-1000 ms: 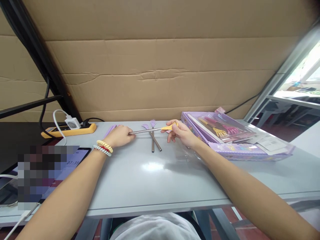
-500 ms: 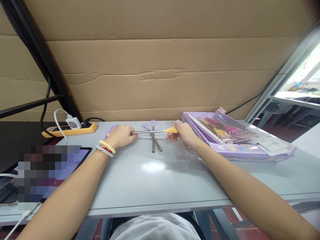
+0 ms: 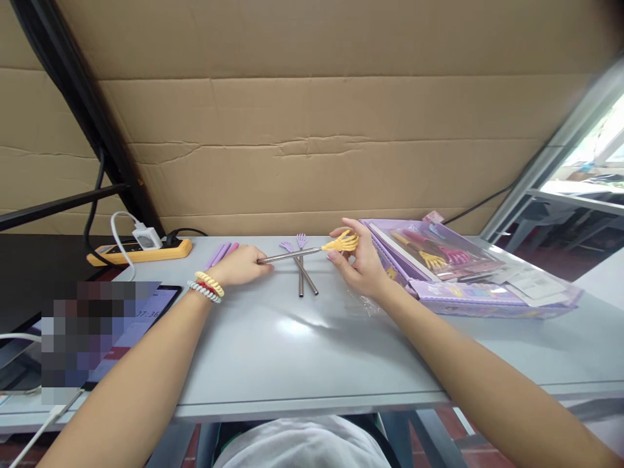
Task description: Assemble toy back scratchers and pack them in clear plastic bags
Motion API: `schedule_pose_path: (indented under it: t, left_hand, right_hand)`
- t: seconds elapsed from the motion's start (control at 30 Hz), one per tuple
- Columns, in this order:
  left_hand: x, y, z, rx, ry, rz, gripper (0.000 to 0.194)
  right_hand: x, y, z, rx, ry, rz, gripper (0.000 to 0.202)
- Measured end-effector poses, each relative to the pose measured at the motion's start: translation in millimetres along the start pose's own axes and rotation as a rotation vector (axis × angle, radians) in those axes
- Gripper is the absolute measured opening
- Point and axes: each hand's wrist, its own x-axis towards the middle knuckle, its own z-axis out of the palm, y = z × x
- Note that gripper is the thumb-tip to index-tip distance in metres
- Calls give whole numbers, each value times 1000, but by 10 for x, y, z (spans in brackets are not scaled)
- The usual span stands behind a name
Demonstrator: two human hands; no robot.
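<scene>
My left hand (image 3: 240, 264) is closed on the metal rod of a small back scratcher (image 3: 341, 243) with a yellow hand-shaped head. It holds the rod nearly level above the table. My right hand (image 3: 361, 260) is around the yellow head, with thumb and fingers apart; whether it touches the head I cannot tell. Below the rod lie two crossed purple-headed back scratchers (image 3: 307, 279). Several purple and pink tubes (image 3: 219, 253) lie behind my left hand, partly covered by it.
On the right a purple box (image 3: 487, 307) holds bagged yellow and pink back scratchers (image 3: 439, 257) and papers. Clear plastic film (image 3: 365, 304) lies near my right wrist. A yellow power strip (image 3: 110, 257) and a phone-like screen (image 3: 156, 312) are on the left. Cardboard (image 3: 312, 117) stands behind the grey table (image 3: 292, 370).
My right hand's fingers have loosened from the yellow head and spread apart, so its fingers show. The head end sits slightly higher. More of the tubes appears behind my left hand.
</scene>
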Motion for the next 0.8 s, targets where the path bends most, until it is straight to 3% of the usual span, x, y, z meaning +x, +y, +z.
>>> schedule_pose_path:
  t: [0.13,0.43,0.63,0.8]
  left_hand:
    - [0,-19,4,20,-3,23,33]
    - [-82,294,-7,266,140,-49,30]
    - [-98,302,-9,460,193,-109,34]
    - [-97,316,-3,579,180,-138,38]
  right_hand:
    - [-5,64,-2,-85,-27,6,42]
    - [49,112,-84,49,20,405,50]
    - [45,142,-71,-34,-104,634,38]
    - [45,152,-85,-164,-294,759,45]
